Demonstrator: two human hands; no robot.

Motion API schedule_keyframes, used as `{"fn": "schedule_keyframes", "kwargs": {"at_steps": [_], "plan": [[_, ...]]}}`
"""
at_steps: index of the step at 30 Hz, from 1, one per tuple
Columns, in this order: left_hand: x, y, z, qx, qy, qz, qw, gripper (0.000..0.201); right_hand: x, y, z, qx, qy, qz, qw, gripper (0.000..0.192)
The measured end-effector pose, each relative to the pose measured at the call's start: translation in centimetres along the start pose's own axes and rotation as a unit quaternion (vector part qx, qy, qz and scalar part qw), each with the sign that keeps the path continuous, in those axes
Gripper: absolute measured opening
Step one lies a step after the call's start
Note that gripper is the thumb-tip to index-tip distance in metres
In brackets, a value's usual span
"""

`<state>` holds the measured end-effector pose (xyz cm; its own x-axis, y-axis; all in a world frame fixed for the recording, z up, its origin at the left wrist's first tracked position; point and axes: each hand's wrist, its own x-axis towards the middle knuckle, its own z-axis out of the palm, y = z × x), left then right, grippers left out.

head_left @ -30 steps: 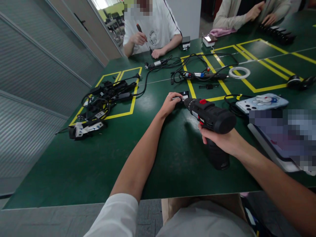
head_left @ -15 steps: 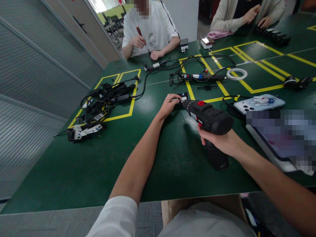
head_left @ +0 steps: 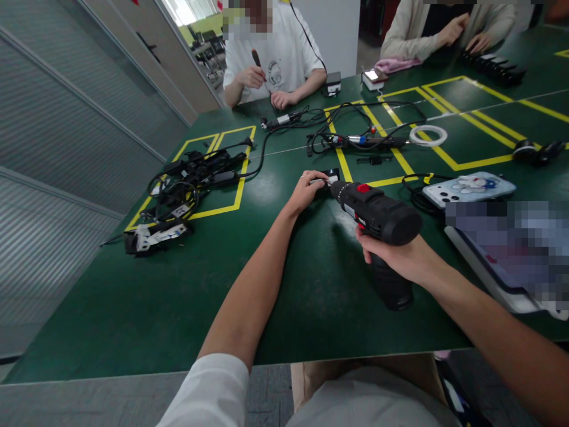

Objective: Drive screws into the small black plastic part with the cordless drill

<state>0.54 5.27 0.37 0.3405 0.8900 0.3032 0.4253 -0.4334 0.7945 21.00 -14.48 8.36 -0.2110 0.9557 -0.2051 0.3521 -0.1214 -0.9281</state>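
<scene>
Right hand (head_left: 400, 255) is wrapped tight round the grip of a black cordless drill (head_left: 377, 216), centre-right of the frame, nose pointing up-left. Left hand (head_left: 306, 190) sits at frame centre, fingers pinched down on a small black part (head_left: 329, 177) with a white label, pressing it flat on the green table (head_left: 178, 296). The drill tip meets that part right at the fingertips (bit itself too small to make out). Part lies just beside a yellow tape line (head_left: 344, 163).

Right of the drill: a phone (head_left: 469, 188) in a blue cartoon case, a black cable (head_left: 415, 193) looped by it, a blurred tablet-like thing lower right. Left middle: a heap of black cables and adapters (head_left: 186, 178) inside a yellow taped box. Upper centre: more leads, a white ring (head_left: 428, 135).

Top of frame: a person in a white tee holds a screwdriver (head_left: 256, 59); another person in a beige sleeve (head_left: 413, 29) is at upper right.
</scene>
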Motion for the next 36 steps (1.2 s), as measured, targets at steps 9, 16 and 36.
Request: {"fn": "schedule_keyframes", "kwargs": {"at_steps": [9, 16, 36], "plan": [[0.2, -0.8, 0.1, 0.006, 0.002, 0.014, 1.000, 0.020, 0.0, -0.2, 0.1, 0.025, -0.001, 0.003, 1.000, 0.008], [0.1, -0.7, 0.2, 0.005, 0.019, 0.031, 0.999, 0.019, -1.3, -1.0, -0.8, 0.105, -0.006, 0.015, 0.994, 0.010], [-0.1, -0.9, 0.0, 0.010, 0.011, 0.044, 0.999, 0.018, -1.0, -0.4, -0.5, 0.132, 0.009, 0.049, 0.990, 0.007]]}}
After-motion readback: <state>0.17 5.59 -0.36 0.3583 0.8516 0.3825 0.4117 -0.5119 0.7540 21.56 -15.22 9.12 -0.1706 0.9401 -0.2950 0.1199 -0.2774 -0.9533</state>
